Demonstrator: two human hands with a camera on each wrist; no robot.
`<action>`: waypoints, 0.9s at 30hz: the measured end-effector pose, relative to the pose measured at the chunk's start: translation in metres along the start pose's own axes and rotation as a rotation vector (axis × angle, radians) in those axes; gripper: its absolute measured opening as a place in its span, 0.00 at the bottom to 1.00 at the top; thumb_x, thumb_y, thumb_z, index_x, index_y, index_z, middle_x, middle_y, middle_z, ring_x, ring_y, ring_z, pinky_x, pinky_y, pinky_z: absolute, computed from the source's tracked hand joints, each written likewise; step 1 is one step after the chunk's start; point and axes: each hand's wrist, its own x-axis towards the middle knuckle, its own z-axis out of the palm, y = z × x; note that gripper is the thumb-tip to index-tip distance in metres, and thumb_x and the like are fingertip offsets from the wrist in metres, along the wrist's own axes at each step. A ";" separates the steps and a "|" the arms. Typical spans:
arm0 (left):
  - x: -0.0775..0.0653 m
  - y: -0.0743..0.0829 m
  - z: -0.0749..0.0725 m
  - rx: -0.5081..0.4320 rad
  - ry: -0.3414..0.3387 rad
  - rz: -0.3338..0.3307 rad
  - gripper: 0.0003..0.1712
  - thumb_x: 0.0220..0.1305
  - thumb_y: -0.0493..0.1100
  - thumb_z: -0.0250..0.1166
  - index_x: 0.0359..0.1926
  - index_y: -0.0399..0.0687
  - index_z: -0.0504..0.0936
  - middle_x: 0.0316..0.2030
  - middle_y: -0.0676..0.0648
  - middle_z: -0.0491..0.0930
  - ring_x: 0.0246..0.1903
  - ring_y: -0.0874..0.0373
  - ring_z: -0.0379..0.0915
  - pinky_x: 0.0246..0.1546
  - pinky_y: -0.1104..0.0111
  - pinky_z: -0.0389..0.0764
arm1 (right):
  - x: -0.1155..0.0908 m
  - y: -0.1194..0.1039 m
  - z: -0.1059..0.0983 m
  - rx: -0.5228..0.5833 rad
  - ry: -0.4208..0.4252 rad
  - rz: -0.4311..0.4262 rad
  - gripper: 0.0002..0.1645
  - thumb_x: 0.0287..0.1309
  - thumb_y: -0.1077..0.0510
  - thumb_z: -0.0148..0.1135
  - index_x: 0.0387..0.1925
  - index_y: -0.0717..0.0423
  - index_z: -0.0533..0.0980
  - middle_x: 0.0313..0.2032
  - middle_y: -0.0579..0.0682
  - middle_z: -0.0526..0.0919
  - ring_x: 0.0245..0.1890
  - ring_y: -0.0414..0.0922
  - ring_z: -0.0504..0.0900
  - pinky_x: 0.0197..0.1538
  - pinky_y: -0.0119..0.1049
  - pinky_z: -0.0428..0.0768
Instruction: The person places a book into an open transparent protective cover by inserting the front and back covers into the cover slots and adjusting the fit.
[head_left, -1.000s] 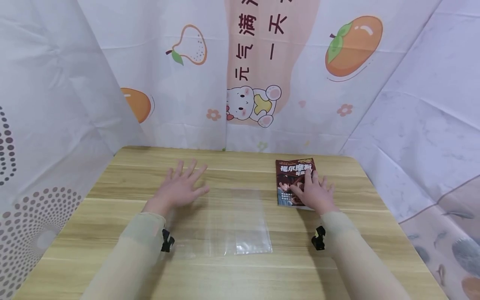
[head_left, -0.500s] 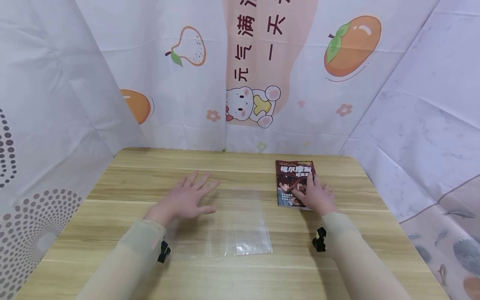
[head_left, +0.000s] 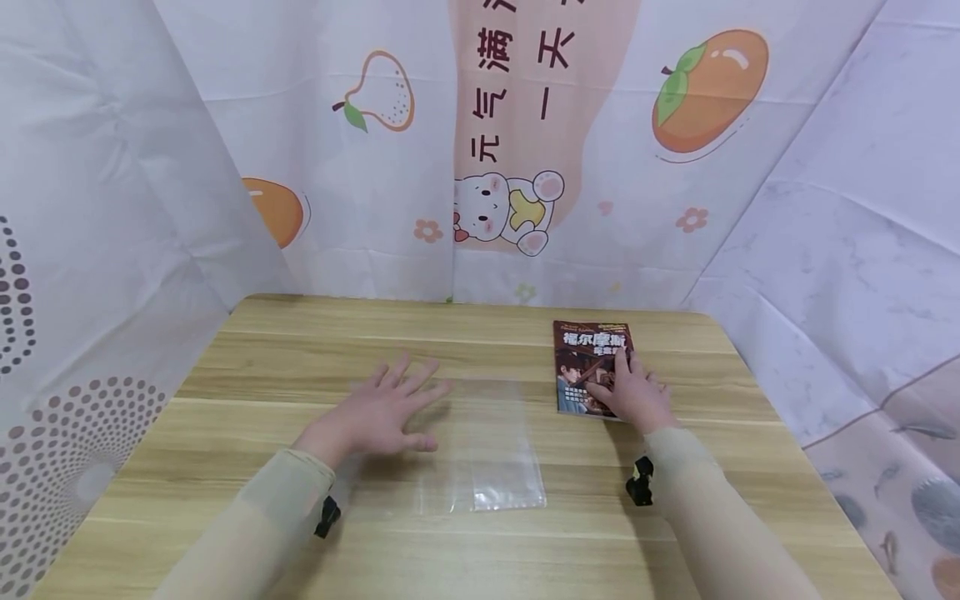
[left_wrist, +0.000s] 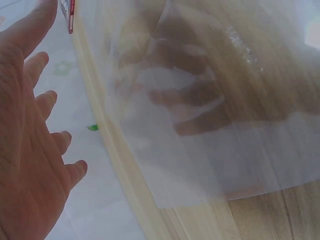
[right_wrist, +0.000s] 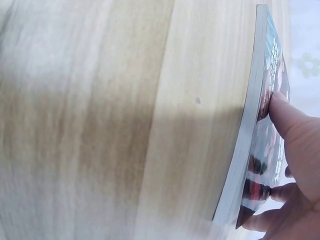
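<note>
A clear plastic bag (head_left: 498, 450) lies flat on the table, with a shiny strip of glare along its near right edge. My left hand (head_left: 382, 417) hovers over the left part of this bag, fingers spread and thumb out to the right. In the left wrist view the same hand shows straight fingers and nothing in them, and dark shadows fall on the bag's film (left_wrist: 165, 165). To the right, a dark-covered paperback book (head_left: 573, 362) lies face up. My right hand (head_left: 637, 396) rests on its right side, thumb and fingertips touching the cover (right_wrist: 260, 150).
The wood-grain table (head_left: 480, 550) carries the bag and book. A printed white curtain (head_left: 390, 200) hangs behind its far edge, and more fabric (head_left: 840, 250) closes off both sides. Each wrist wears a small black camera (head_left: 640, 482).
My left hand has come nearer to the body and a little right, further over the bag. The right hand stays at the book, and both book and bag lie where they were.
</note>
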 end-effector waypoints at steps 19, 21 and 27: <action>-0.007 0.007 0.014 -0.065 -0.103 0.084 0.57 0.48 0.78 0.59 0.75 0.65 0.49 0.75 0.45 0.40 0.70 0.32 0.32 0.66 0.35 0.43 | -0.001 0.004 0.003 0.043 0.020 0.011 0.62 0.61 0.29 0.52 0.73 0.64 0.35 0.65 0.83 0.47 0.60 0.81 0.50 0.55 0.82 0.49; -0.007 0.007 0.016 -0.065 -0.119 0.081 0.58 0.47 0.78 0.60 0.75 0.65 0.49 0.75 0.45 0.39 0.70 0.33 0.32 0.66 0.36 0.43 | -0.001 0.004 0.003 0.068 0.016 0.011 0.63 0.60 0.30 0.54 0.73 0.63 0.34 0.64 0.83 0.48 0.61 0.80 0.49 0.54 0.82 0.50; -0.006 0.008 0.021 -0.036 -0.141 0.071 0.58 0.46 0.77 0.62 0.75 0.65 0.51 0.75 0.45 0.41 0.70 0.33 0.34 0.66 0.37 0.43 | 0.003 0.008 -0.001 0.143 -0.008 0.023 0.67 0.56 0.32 0.61 0.73 0.63 0.33 0.65 0.81 0.48 0.62 0.77 0.51 0.52 0.82 0.53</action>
